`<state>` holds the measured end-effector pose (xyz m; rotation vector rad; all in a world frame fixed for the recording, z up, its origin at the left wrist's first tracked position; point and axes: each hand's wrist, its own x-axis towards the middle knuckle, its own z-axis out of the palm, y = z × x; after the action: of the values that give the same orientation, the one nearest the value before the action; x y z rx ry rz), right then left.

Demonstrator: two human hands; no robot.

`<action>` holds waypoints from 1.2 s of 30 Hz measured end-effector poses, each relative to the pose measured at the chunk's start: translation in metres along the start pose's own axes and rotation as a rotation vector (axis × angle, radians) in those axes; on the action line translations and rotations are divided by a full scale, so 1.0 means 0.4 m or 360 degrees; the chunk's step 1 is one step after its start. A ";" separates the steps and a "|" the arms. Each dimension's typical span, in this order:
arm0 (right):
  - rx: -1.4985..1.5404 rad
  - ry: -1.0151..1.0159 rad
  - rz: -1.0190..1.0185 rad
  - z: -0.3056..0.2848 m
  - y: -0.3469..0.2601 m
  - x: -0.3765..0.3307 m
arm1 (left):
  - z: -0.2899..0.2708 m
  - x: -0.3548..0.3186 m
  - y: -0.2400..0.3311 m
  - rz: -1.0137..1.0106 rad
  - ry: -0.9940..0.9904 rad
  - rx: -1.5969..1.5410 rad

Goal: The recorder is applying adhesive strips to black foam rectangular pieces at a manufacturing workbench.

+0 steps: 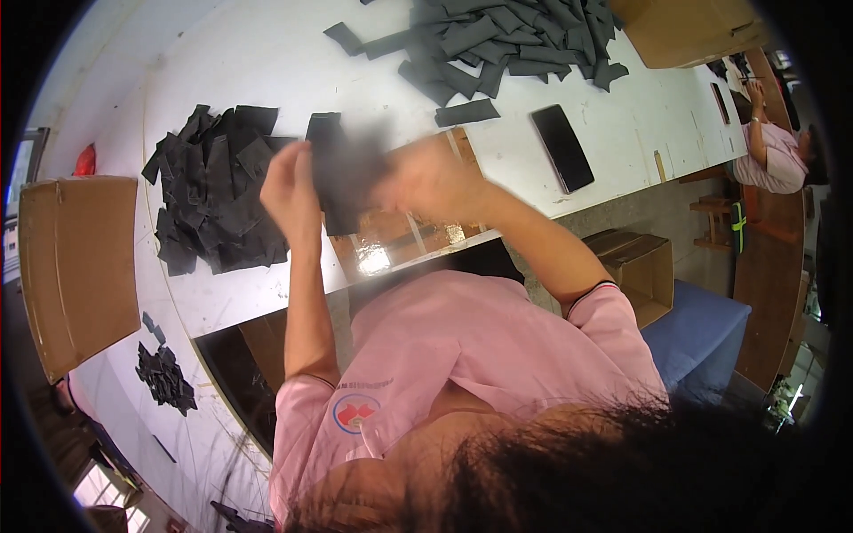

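Observation:
My left hand (291,185) is closed in a pinch at the left edge of a black, flat fabric-like strip (339,213). To its right, my right hand (434,184) is curled and blurred by motion. A dark smeared strip (362,158) extends from its fingers toward the left hand. Both hands are over a brown board (397,244) with glossy, tape-like patches. Beside my left hand lies a heap of black strips (218,191). Farther off is another pile of dark grey strips (506,44), with one loose strip (467,113) at its near side.
A black phone (562,148) lies on the white table (622,133) at right. Cardboard boxes stand at left (80,266), far right (689,31) and below the table (635,271). A small black pile (166,377) lies at lower left. Another person (771,151) sits far right.

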<state>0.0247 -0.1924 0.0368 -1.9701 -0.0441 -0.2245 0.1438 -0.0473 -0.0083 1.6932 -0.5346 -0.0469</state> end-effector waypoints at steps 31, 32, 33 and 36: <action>0.0460 0.0392 0.0639 0.098 0.088 -0.174 | 0.079 0.123 -0.247 -0.0295 -0.0362 0.1339; 0.0415 0.0369 0.0647 0.098 0.085 -0.173 | 0.078 0.122 -0.266 -0.0217 -0.0342 0.1392; 0.0370 0.0345 0.0654 0.098 0.082 -0.172 | 0.074 0.122 -0.280 -0.0140 -0.0321 0.1446; 0.0348 0.0366 0.0659 0.096 0.087 -0.175 | 0.087 0.098 -0.270 0.0034 0.0016 0.1512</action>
<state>-0.0340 -0.1662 -0.0221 -1.6809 0.4658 -0.1641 0.2018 -0.0838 -0.1068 2.6049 -0.6117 0.2725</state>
